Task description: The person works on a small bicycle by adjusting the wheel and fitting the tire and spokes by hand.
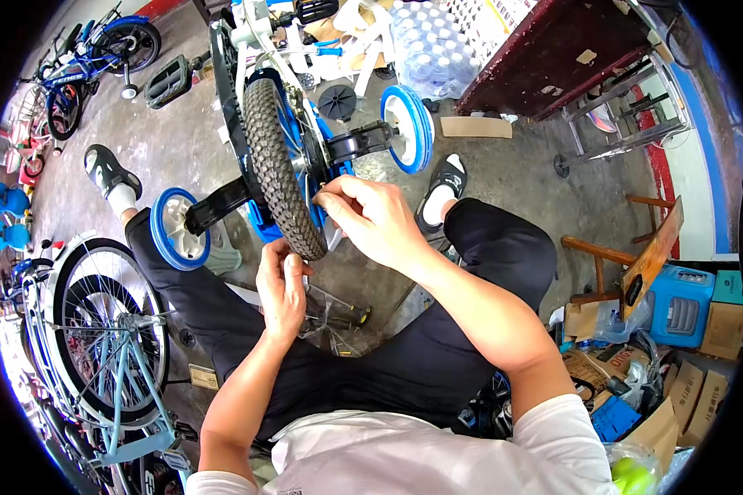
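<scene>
Stained concrete floor (504, 169) spreads below. The knobbly rubber tire (274, 153) sits between the hands: the right hand (376, 216) narrowed at its side (on what, I can't tell), the left hand (281, 295) curled at its near end, hold unclear. Steadying the tire should help. Round, blue-rimmed plastic wheels (403, 136) flank both hands.

A blue bicycle (68, 78) stands at ten o'clock, a pale-blue bike (125, 322) at eight. Bubble wrap (428, 51) lies at one o'clock, cardboard boxes (705, 406) at four.

Parked bikes (124, 323), loose parts (337, 102) and cardboard boxes (705, 408) around a concrete floor (537, 173) show a bicycle workshop.
</scene>
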Tool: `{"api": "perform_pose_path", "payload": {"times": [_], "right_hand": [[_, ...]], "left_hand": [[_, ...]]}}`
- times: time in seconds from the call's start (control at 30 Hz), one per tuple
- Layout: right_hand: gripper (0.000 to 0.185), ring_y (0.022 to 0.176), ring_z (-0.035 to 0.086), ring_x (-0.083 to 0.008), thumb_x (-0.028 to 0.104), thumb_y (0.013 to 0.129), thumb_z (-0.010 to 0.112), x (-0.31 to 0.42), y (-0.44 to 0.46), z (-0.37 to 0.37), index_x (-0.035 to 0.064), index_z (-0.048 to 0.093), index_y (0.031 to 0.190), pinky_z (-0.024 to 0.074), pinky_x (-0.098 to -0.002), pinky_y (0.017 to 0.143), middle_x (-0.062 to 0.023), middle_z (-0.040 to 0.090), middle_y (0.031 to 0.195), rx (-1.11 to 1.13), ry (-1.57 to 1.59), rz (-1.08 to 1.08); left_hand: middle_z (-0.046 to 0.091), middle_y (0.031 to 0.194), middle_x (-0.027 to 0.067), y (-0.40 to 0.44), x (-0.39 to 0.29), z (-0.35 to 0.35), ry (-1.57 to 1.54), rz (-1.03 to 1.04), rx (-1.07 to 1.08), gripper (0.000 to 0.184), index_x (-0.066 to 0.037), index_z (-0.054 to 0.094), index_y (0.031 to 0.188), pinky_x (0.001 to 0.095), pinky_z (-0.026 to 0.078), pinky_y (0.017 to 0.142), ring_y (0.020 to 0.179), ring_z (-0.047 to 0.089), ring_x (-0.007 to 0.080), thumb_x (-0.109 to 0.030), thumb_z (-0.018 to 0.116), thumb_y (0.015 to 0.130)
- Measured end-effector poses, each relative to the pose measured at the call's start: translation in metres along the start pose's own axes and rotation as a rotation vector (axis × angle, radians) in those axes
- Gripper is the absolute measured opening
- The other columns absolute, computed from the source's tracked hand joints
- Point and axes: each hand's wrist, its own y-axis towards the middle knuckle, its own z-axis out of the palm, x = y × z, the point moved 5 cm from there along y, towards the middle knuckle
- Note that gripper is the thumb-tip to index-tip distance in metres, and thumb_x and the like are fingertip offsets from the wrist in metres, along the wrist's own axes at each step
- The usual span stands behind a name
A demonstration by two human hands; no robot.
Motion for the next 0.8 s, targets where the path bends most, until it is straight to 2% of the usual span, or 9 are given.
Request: {"api": "perform_pose_path", "payload": {"times": [0.1,0.17,0.23,0.33,0.47,0.57,0.67,0.77,0.8], "right_hand": [[0.023,0.062,0.063,-0.0098,0.022,0.098,0.064,0.003,-0.001,-0.004,0.0001,0.069,0.102,0.0468,-0.0272,0.056,-0.0058,0.066,0.069,-0.012,0.018,-0.009],[0.023,0.062,0.063,-0.0096,0.022,0.098,0.065,0.003,-0.001,-0.005,-0.0004,0.069,0.103,0.0469,-0.0269,0.056,-0.0057,0.066,0.070,-0.008,0.048,-0.006],[0.023,0.062,0.063,-0.0096,0.022,0.098,0.064,0.002,-0.002,-0.006,-0.0003,0.069,0.102,0.0472,-0.0268,0.056,-0.0056,0.067,0.071,-0.009,0.055,-0.013],[0.024,0.063,0.064,-0.0098,0.022,0.098,0.064,0.001,-0.004,-0.008,-0.0001,0.069,0.102,0.0478,-0.0266,0.056,-0.0056,0.067,0.072,-0.007,0.051,0.000],[0.023,0.065,0.066,-0.0103,0.022,0.098,0.064,-0.002,-0.003,-0.008,-0.0001,0.070,0.102,0.0487,-0.0267,0.057,-0.0057,0.068,0.073,-0.015,0.051,0.018],[0.024,0.065,0.066,-0.0107,0.022,0.099,0.063,0.000,-0.004,-0.007,-0.0003,0.070,0.102,0.0494,-0.0269,0.058,-0.0061,0.068,0.073,-0.005,0.023,0.009],[0.024,0.065,0.066,-0.0111,0.023,0.098,0.063,-0.001,-0.004,-0.004,0.0002,0.070,0.103,0.0499,-0.0271,0.058,-0.0063,0.068,0.073,-0.003,0.040,-0.015],[0.026,0.065,0.067,-0.0117,0.025,0.099,0.063,-0.001,-0.005,-0.003,0.0006,0.070,0.103,0.0503,-0.0274,0.058,-0.0064,0.068,0.073,0.001,0.041,-0.016],[0.026,0.065,0.067,-0.0117,0.025,0.099,0.063,-0.001,-0.005,-0.003,0.0006,0.070,0.103,0.0503,-0.0274,0.058,-0.0064,0.068,0.073,0.002,0.041,-0.016]], "left_hand": [[0.061,0.081,0.0085,-0.003,0.009,0.002,0.044,0.054,-0.030,0.021,0.004,0.055,0.110,0.0289,0.050,0.064,0.067,0.062,0.0149,-0.015,0.052,0.103],[0.063,0.079,0.0099,-0.006,0.031,0.003,0.161,-0.016,-0.014,0.018,0.004,0.055,0.108,0.0301,0.050,0.064,0.066,0.063,0.0160,-0.013,0.055,0.101],[0.067,0.081,0.0142,-0.005,0.055,0.001,0.321,-0.189,0.023,0.023,0.003,0.057,0.107,0.0362,0.053,0.069,0.069,0.067,0.0245,-0.014,0.064,0.094],[0.071,0.090,0.0178,-0.006,0.070,0.000,0.536,-0.249,0.080,0.036,0.004,0.059,0.111,0.0416,0.053,0.075,0.080,0.070,0.0335,-0.021,0.071,0.089],[0.071,0.089,0.0180,-0.010,0.091,-0.010,0.427,-0.264,0.054,0.035,0.003,0.059,0.112,0.0414,0.053,0.075,0.080,0.070,0.0338,-0.022,0.070,0.090],[0.071,0.088,0.0159,-0.007,0.086,-0.016,0.400,-0.240,-0.007,0.030,0.002,0.060,0.113,0.0384,0.053,0.071,0.076,0.070,0.0282,-0.020,0.066,0.094],[0.070,0.086,0.0110,-0.001,0.063,-0.021,0.240,-0.221,-0.068,0.026,0.003,0.059,0.114,0.0310,0.052,0.064,0.068,0.067,0.0150,-0.020,0.057,0.102],[0.070,0.087,0.0114,0.002,0.045,-0.023,0.134,-0.190,-0.145,0.029,0.003,0.060,0.114,0.0317,0.052,0.062,0.066,0.065,0.0147,-0.023,0.056,0.104],[0.070,0.093,0.0108,0.001,0.039,-0.025,0.100,-0.191,-0.141,0.030,0.002,0.059,0.117,0.0303,0.052,0.066,0.073,0.064,0.0131,-0.025,0.054,0.105]]}}
